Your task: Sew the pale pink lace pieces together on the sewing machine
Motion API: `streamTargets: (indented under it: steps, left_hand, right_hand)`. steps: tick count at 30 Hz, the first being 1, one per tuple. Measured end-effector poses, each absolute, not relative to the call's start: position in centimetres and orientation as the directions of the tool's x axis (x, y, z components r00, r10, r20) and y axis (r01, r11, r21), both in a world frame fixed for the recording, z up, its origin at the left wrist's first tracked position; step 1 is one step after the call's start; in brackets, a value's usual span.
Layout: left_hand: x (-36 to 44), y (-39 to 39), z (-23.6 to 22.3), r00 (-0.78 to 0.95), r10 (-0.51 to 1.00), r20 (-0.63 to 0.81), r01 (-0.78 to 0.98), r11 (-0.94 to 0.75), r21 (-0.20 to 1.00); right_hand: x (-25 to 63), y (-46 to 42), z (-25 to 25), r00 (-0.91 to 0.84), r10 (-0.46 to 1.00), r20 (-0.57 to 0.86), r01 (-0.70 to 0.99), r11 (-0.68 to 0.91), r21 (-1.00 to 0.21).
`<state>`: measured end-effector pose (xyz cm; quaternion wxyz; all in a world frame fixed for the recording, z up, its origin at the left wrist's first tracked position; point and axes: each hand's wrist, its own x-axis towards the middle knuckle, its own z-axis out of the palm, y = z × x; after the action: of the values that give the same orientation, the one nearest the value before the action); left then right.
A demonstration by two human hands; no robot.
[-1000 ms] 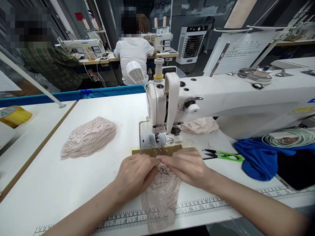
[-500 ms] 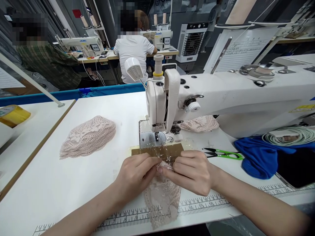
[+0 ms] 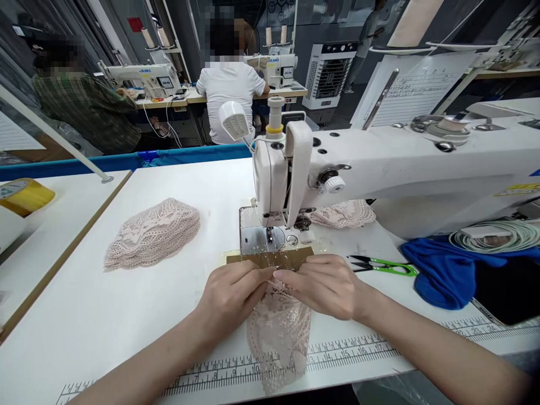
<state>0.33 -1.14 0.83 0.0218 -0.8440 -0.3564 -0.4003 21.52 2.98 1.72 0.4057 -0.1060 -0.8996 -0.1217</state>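
Both hands pinch the upper edge of a sheer pale pink lace piece, just in front of the sewing machine. My left hand is closed on the edge from the left. From the right, my right hand grips the same edge, its thumb close to the left fingertips. The lace hangs toward me across the printed ruler at the table's front. Beyond the fingers lie a brown strip and the metal needle plate. My fingers hide part of the lace edge.
A stack of lace pieces lies to the left, more lace behind the machine head. Green thread snips, blue cloth and a black phone are at right. Yellow tape sits far left. People work at machines beyond.
My right hand has turned, and its thumb has moved up toward the left fingertips at the lace edge. The left hand still pinches the lace. The view has shifted slightly.
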Motion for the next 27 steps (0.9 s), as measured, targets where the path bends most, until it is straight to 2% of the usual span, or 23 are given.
streamTargets:
  steps: [11,16,27]
  left_hand:
    - [0.21,-1.33,1.06,0.376,0.626,0.683,0.638,-0.71,0.3]
    - [0.46,-1.43,1.21,0.41,0.591,0.695,0.624,-0.738,0.259]
    - [0.25,-1.47,0.89,0.402,0.61,0.682,0.617,-0.731,0.291]
  right_hand:
    - [21.49,2.68,1.45,-0.636,0.129,0.761,0.319,0.942,0.107]
    - [21.65,2.59,1.53,-0.654,0.137,0.744,0.344,0.93,0.131]
    - [21.37,2.49,1.98,-0.625,0.04,0.78,0.252,0.955,0.153]
